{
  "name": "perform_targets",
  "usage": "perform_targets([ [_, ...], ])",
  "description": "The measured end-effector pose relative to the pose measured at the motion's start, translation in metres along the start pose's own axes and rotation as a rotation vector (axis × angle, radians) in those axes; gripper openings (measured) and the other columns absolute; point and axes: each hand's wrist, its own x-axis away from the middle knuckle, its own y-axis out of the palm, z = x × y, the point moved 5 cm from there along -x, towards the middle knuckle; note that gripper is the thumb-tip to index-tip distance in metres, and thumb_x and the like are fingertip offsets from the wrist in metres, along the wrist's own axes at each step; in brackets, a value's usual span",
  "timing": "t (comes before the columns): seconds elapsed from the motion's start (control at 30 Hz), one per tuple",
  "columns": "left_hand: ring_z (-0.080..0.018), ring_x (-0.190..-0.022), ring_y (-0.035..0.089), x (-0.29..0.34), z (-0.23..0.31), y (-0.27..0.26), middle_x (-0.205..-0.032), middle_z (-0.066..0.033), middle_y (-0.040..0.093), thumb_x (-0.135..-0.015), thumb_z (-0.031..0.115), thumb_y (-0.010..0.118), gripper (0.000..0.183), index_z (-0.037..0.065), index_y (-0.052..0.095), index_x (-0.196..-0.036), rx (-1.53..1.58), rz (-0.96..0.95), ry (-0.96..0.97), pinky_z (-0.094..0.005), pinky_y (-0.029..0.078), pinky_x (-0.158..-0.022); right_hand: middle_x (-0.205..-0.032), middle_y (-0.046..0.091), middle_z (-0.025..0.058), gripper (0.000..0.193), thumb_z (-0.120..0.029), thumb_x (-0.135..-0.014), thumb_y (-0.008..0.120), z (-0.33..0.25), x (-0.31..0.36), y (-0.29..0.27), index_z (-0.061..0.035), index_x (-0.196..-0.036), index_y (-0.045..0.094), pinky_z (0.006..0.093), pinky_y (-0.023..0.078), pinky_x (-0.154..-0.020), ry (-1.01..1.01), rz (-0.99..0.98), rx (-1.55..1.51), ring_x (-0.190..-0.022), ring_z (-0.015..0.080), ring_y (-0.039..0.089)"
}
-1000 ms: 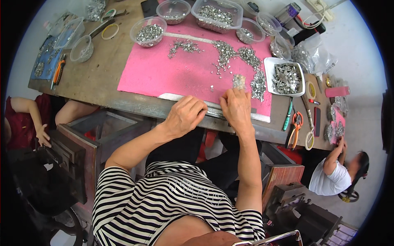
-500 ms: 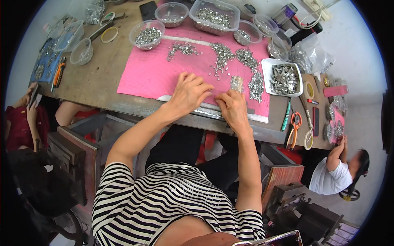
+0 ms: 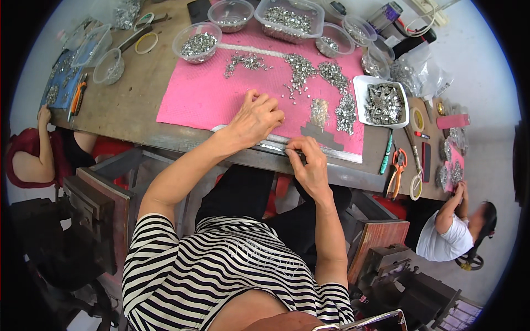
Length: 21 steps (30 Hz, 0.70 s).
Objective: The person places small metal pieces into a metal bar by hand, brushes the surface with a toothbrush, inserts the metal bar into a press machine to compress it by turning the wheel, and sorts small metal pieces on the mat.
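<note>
A pink mat (image 3: 193, 99) covers the worn wooden bench (image 3: 132, 110). Along the mat's near edge lies a long silver metal strip (image 3: 345, 155). My right hand (image 3: 310, 163) pinches this strip at the bench's front edge. Resting on the mat just beyond the strip, my left hand (image 3: 258, 117) has its fingers curled down, and what lies under them is hidden. Heaps of small silver metal parts (image 3: 301, 71) spread over the far half of the mat. A small flat block of joined parts (image 3: 319, 110) sits right of my left hand.
A white tray of metal parts (image 3: 383, 102) stands at the mat's right end. Clear bowls (image 3: 199, 41) and a clear box (image 3: 287, 16) of parts line the back. Orange scissors (image 3: 397, 172) and tape rolls lie right. One person (image 3: 33, 160) sits left, another (image 3: 447, 231) right.
My left hand has moved forward from the bench's front edge onto the mat. My right hand has drawn back from the block of joined parts to the strip at the front edge.
</note>
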Motion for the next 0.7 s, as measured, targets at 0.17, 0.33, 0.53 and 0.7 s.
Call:
perform_targets([
  [0.17, -0.0247, -0.096, 0.056, -0.001, 0.003, 0.001, -0.090, -0.0066, 0.058, -0.085, 0.017, 0.070, 0.007, 0.010, 0.070, -0.086, -0.036, 0.006, -0.015, -0.0480, 0.037, -0.096, -0.094, 0.064, 0.0108, 0.014, 0.002, -0.082, 0.072, 0.001, 0.004, 0.005, -0.0012, -0.092, 0.063, 0.0397, 0.046, -0.078, -0.036, 0.048, 0.079, -0.086, 0.0310, 0.060],
  [0.33, -0.0248, -0.097, 0.056, 0.001, 0.002, -0.002, -0.091, -0.0067, 0.059, -0.085, 0.017, 0.070, 0.009, 0.009, 0.070, -0.089, -0.006, -0.014, -0.001, -0.0486, 0.037, -0.098, -0.093, 0.064, 0.0101, 0.014, 0.001, -0.081, 0.073, -0.012, 0.005, 0.005, -0.0022, -0.093, 0.065, 0.0398, 0.045, -0.078, -0.140, 0.049, 0.214, -0.085, 0.0294, 0.060],
  [0.53, -0.0254, -0.096, 0.056, 0.004, 0.003, -0.003, -0.091, -0.0081, 0.059, -0.085, 0.014, 0.071, 0.010, 0.007, 0.068, -0.092, 0.001, -0.016, -0.017, -0.0476, 0.037, -0.095, -0.088, 0.065, 0.0124, 0.008, -0.002, -0.084, 0.070, 0.001, -0.021, -0.001, -0.0014, -0.092, 0.069, 0.0403, 0.047, -0.077, -0.048, -0.021, 0.197, -0.082, 0.0312, 0.062],
  [0.7, -0.0271, -0.091, 0.056, 0.006, 0.002, -0.002, -0.090, -0.0092, 0.059, -0.085, 0.011, 0.069, 0.009, 0.007, 0.064, -0.092, 0.021, 0.017, -0.022, -0.0440, 0.039, -0.088, -0.084, 0.062, 0.0138, 0.009, -0.007, -0.084, 0.070, 0.031, -0.060, 0.019, -0.0025, -0.092, 0.069, 0.0423, 0.044, -0.079, -0.105, 0.064, 0.356, -0.081, 0.0322, 0.059],
])
